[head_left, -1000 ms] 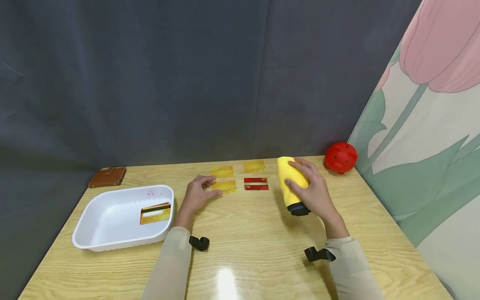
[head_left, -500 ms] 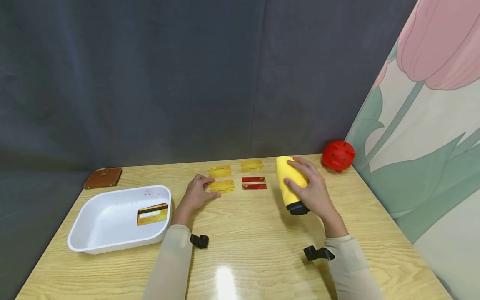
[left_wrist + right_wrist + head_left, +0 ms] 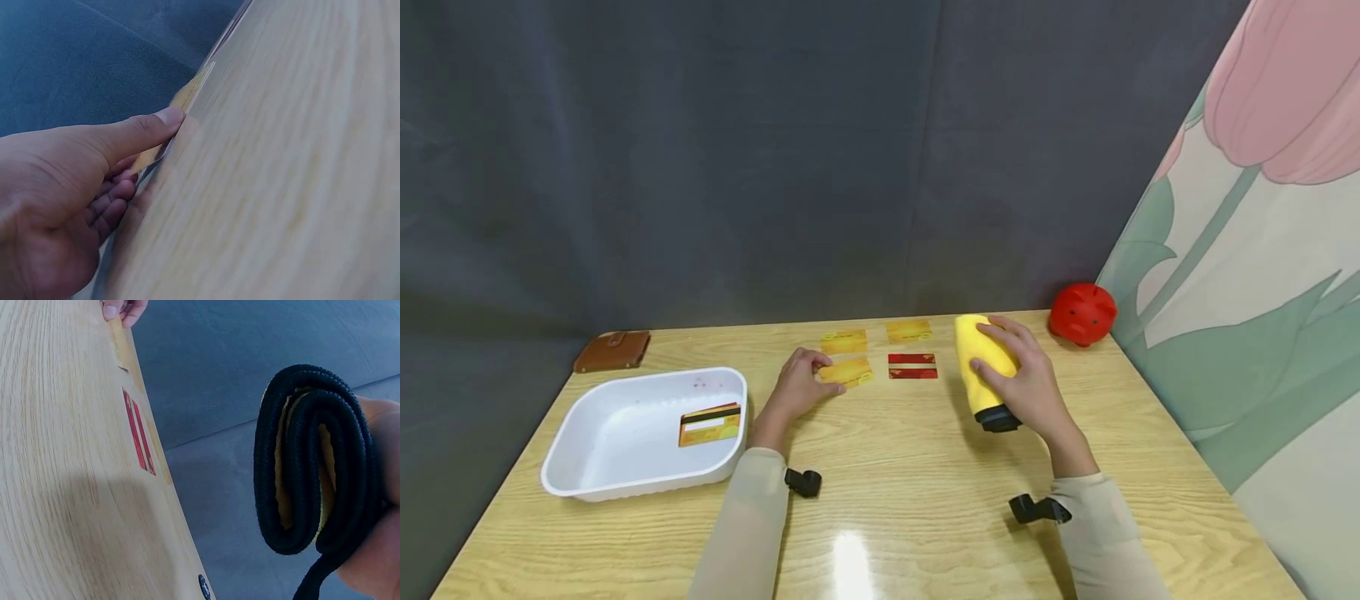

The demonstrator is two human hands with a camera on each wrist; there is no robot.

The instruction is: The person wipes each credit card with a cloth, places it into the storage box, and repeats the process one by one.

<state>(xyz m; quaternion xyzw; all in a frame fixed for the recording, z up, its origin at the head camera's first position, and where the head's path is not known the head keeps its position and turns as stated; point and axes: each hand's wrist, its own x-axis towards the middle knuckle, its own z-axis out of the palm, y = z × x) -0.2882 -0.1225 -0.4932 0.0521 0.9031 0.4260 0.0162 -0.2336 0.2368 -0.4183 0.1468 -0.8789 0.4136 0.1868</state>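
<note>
In the head view my left hand [image 3: 797,385] pinches a gold bank card [image 3: 847,372] at its left end, thumb at the near side. The left wrist view shows the thumb on this card [image 3: 190,90], which looks slightly raised from the wood. My right hand [image 3: 1026,371] grips a rolled yellow cloth [image 3: 979,358] with a black edge, held tilted above the table. Its folded black end [image 3: 306,469] faces the right wrist camera. Beside the pinched card lies a red card [image 3: 913,367] with a pale stripe. Two more gold cards, one at left [image 3: 843,342] and one at right [image 3: 908,332], lie behind.
A white tray [image 3: 625,492] stands left of my left arm, with several overlapping cards [image 3: 710,427] in it. At the back left corner lies a brown wallet [image 3: 613,352]. A red piggy bank [image 3: 1082,315] stands back right. A dark curtain [image 3: 760,167] closes off the rear.
The gold card under my left hand has turned slightly, so it now lies askew to its neighbours. My right hand and the rolled cloth have stayed nearly still.
</note>
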